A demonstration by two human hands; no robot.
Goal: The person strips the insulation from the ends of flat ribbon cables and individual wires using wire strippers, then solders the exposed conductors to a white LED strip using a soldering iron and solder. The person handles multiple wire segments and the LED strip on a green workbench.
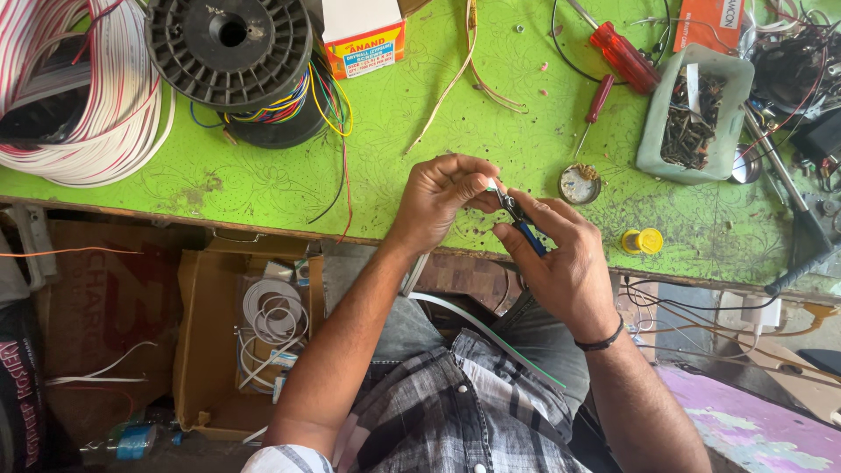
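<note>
My right hand (561,258) grips a small pair of cutters with blue handles (523,224), its jaws pointing up and left. My left hand (442,197) pinches a thin pale wire right at those jaws, over the front edge of the green workbench (263,184). A white and green flat cable (491,337) trails from under my hands down across my lap. What lies between my left fingertips is mostly hidden.
On the bench: a black spool of coloured wires (232,52), a white and red cable coil (79,96), two red screwdrivers (624,57), a pale tray of metal scraps (696,114), a round tin (578,184), a yellow reel (644,241). An open cardboard box (236,342) sits below.
</note>
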